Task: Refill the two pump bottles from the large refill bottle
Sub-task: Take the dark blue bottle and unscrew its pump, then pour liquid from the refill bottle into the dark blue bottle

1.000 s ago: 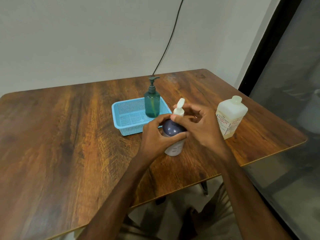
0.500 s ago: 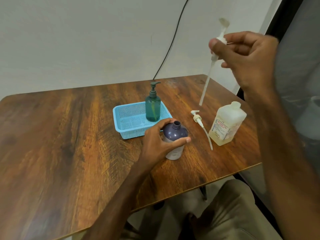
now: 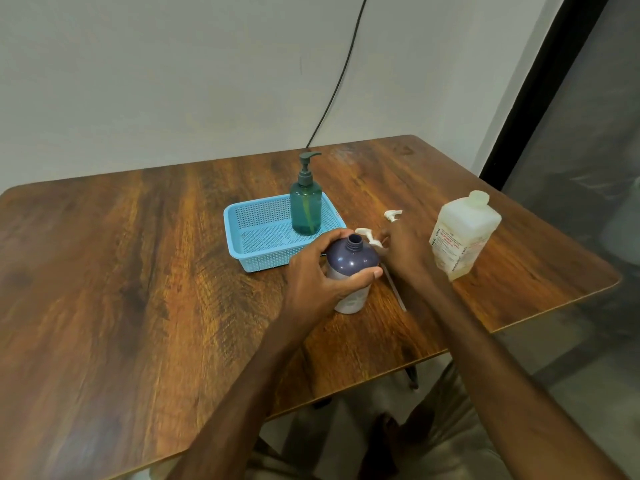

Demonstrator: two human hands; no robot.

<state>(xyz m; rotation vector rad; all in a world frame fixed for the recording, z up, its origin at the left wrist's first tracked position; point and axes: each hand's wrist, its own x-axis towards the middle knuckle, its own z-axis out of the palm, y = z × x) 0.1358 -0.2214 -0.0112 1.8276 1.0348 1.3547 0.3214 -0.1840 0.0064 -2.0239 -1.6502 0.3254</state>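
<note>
The purple bottle (image 3: 351,261) stands upright on the tabletop (image 3: 138,289), just in front of the blue basket (image 3: 242,233). Its open neck points up, and the left hand (image 3: 311,275) has its fingers clamped round the shoulder. The white pump (image 3: 367,237) lies beside it, tube pointing toward the near edge. The right hand (image 3: 407,258) covers the pump, so I cannot tell its grip. The refill bottle (image 3: 464,233) carries red print too blurred to read.

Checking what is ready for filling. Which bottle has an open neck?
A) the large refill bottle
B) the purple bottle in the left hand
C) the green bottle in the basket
B: the purple bottle, held by the left hand, shows a bare open neck; the green bottle has its pump on, the refill bottle its cap.
</note>
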